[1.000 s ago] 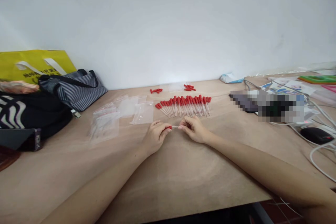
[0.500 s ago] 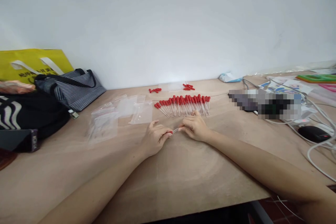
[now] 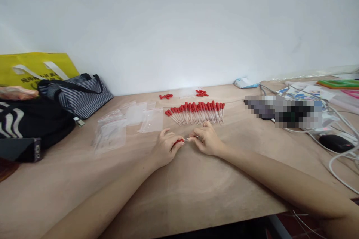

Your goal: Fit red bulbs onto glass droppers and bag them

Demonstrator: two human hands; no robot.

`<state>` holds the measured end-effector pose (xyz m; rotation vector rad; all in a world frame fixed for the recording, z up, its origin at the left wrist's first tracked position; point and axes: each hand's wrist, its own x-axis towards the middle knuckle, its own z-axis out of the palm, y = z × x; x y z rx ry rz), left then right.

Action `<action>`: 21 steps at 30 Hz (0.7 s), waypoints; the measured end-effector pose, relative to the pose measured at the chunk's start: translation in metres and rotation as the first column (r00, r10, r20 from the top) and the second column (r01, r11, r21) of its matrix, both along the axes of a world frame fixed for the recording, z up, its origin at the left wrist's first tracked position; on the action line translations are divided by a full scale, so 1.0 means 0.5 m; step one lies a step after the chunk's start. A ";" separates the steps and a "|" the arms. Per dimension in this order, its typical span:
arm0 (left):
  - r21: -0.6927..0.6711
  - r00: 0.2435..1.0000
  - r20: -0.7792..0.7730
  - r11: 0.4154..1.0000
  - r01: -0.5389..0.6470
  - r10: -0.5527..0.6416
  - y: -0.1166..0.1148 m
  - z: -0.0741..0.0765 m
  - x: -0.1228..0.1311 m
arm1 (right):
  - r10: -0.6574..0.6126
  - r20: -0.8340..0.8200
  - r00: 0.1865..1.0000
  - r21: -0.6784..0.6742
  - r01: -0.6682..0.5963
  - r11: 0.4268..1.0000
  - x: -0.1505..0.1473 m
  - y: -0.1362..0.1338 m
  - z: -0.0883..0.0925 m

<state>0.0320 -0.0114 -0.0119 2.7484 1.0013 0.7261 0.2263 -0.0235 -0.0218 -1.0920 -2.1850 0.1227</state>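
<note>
As the dropper [image 3: 185, 140] is being pinched, bulb [image 3: 178, 142] in the left hand [image 3: 165, 147], glass tube [image 3: 192, 138] in the right hand [image 3: 206, 141], snapping is being risked through skewed pressure.

A bare brown table [image 3: 196, 190] runs along a white wall. Toward the back lies a row of red-capped droppers [image 3: 196, 114], with loose red caps [image 3: 166, 96] behind it. Clear plastic bags [image 3: 112, 130] lie left of the row (some overlapping), and a striped bag [image 3: 75, 95] and a black bag [image 3: 33, 123] sit at the far left. Papers [image 3: 305, 91], a black mouse [image 3: 335, 143] and white cables [image 3: 342, 171] crowd the right end. The left hand [image 3: 165, 147] and right hand [image 3: 206, 140] rest on the tabletop, pinching one dropper [image 3: 182, 140].
</note>
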 end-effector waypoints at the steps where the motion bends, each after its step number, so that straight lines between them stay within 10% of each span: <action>1: 0.006 1.000 0.002 1.000 0.002 -0.003 0.000 0.000 0.000 | -0.001 -0.016 1.000 -0.008 0.001 1.000 -0.002 0.000 0.000; 16: 0.099 0.997 -0.007 0.992 -0.078 0.079 0.015 0.012 -0.020 | 0.139 -0.063 0.988 -0.060 -0.143 0.988 -0.005 0.016 -0.004; 21: 0.108 0.985 -0.034 0.981 -0.164 0.169 0.024 0.022 -0.039 | -0.014 0.118 0.993 0.026 0.011 1.000 0.013 0.015 -0.001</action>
